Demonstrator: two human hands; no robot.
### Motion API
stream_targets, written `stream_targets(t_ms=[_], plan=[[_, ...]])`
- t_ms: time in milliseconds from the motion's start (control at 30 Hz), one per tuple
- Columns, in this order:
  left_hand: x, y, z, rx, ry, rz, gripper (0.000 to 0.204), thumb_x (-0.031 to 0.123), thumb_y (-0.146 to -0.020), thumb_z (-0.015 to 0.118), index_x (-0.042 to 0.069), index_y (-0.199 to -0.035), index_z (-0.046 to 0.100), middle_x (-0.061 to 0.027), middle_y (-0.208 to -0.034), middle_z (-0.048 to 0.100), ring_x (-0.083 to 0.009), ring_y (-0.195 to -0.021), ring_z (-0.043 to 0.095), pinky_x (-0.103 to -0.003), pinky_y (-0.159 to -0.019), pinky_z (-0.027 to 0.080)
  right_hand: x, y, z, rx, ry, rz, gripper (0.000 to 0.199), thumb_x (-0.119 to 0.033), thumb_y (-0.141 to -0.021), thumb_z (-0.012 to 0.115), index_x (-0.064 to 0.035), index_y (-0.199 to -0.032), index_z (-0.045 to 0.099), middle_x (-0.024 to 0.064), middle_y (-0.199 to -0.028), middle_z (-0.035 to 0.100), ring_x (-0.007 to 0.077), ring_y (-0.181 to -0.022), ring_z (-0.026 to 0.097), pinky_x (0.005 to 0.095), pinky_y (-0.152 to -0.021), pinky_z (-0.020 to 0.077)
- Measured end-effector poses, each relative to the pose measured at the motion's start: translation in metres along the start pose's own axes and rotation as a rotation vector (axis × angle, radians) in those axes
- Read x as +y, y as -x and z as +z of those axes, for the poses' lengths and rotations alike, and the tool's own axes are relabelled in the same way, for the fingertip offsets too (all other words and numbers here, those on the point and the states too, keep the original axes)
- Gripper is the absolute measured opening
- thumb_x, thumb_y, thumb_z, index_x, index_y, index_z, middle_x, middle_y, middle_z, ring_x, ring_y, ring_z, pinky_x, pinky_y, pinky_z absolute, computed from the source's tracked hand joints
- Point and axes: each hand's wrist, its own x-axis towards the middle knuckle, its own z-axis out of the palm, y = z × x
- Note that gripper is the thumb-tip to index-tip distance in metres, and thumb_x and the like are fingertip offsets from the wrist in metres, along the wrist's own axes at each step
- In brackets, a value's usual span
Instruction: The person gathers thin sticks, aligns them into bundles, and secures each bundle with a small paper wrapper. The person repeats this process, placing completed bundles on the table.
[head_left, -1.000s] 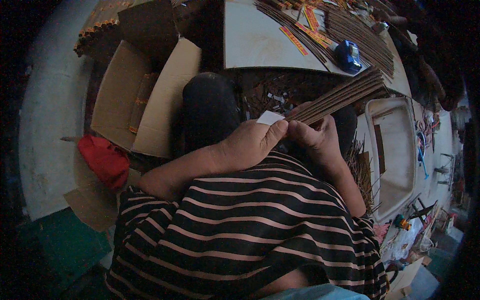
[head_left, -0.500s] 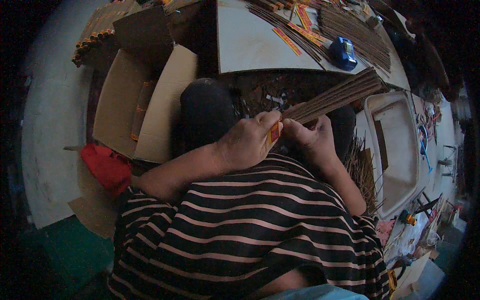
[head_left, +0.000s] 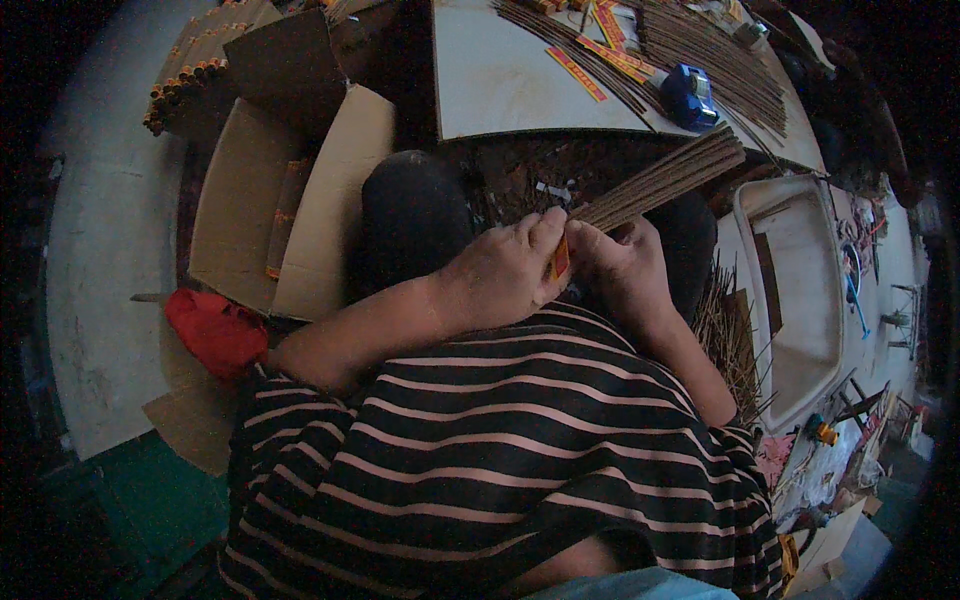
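A bundle of brown incense sticks (head_left: 668, 178) lies slantwise over my lap, its far end pointing up and right toward the table. My left hand (head_left: 512, 258) is closed round its near end, where a red and yellow paper label (head_left: 560, 259) shows beneath the fingers. Right against it, my right hand (head_left: 625, 262) is closed on the same bundle, thumb pressed near the label. The part of the bundle inside both hands is hidden.
Ahead, a white table (head_left: 500, 85) carries loose sticks (head_left: 715, 65), label strips (head_left: 577, 73) and a blue tape dispenser (head_left: 688, 97). An open cardboard box (head_left: 330, 200) with bundles stands left, beside a red cloth (head_left: 215, 332). To the right are a white tub (head_left: 800, 385) and upright sticks (head_left: 730, 340).
The bundle's far end has swung slightly left and up. My left hand has shifted a little, and less of the label shows. Both hands keep their hold.
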Motion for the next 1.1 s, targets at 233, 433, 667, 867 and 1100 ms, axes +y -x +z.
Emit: stream_targets(t_ms=[233,433,667,867,1100], plan=[[-0.006,-0.001,0.009,-0.108,-0.106,-0.100,0.047,0.008,-0.077,0.052,-0.015,-0.114,0.033,-0.0295,-0.093,0.051,-0.0395,-0.078,0.057,-0.041,-0.066,0.050,-0.006,-0.002,0.002,-0.001,-0.031,0.127,0.018,-0.017,-0.079,0.062,0.0004,-0.080,0.057,0.0031,-0.067,0.057,0.0087,-0.055,0.050,0.0223,-0.049,0.0394],[-0.005,-0.010,0.013,-0.092,-0.493,-0.023,0.042,0.006,-0.078,0.045,-0.017,-0.112,0.036,-0.0257,-0.087,0.053,-0.0319,-0.071,0.058,-0.033,-0.061,0.051,0.004,-0.013,0.001,0.040,-0.119,0.140,0.024,-0.022,-0.081,0.060,-0.0020,-0.069,0.059,0.0006,-0.057,0.052,0.0079,-0.046,0.043,0.0221,-0.042,0.0309],[-0.016,-0.015,0.021,-0.084,-0.659,0.039,0.040,0.008,-0.079,0.046,-0.016,-0.110,0.040,-0.0210,-0.083,0.054,-0.0247,-0.065,0.060,-0.027,-0.056,0.051,0.008,-0.023,-0.006,0.003,-0.054,0.144,0.026,-0.025,-0.081,0.059,-0.0021,-0.069,0.059,-0.0001,-0.056,0.051,0.0079,-0.046,0.044,0.0222,-0.042,0.0313],[-0.020,-0.018,0.018,-0.106,-0.508,-0.074,0.027,0.008,-0.081,0.044,-0.010,-0.101,0.040,-0.0213,-0.081,0.053,-0.0277,-0.067,0.060,-0.030,-0.056,0.051,0.001,-0.024,-0.008,-0.084,0.021,0.079,0.023,-0.021,-0.077,0.066,0.0003,-0.082,0.059,0.0027,-0.068,0.057,0.0095,-0.058,0.051,0.0228,-0.051,0.0400],[-0.011,-0.021,0.004,-0.120,-0.273,-0.177,0.019,0.005,-0.082,0.041,-0.004,-0.096,0.035,-0.0243,-0.081,0.052,-0.0353,-0.070,0.059,-0.038,-0.059,0.051,0.000,-0.025,-0.011,-0.106,0.088,0.005,0.035,-0.019,-0.074,0.070,0.0022,-0.096,0.053,0.0072,-0.080,0.058,0.0118,-0.062,0.053,0.0231,-0.052,0.0431]])
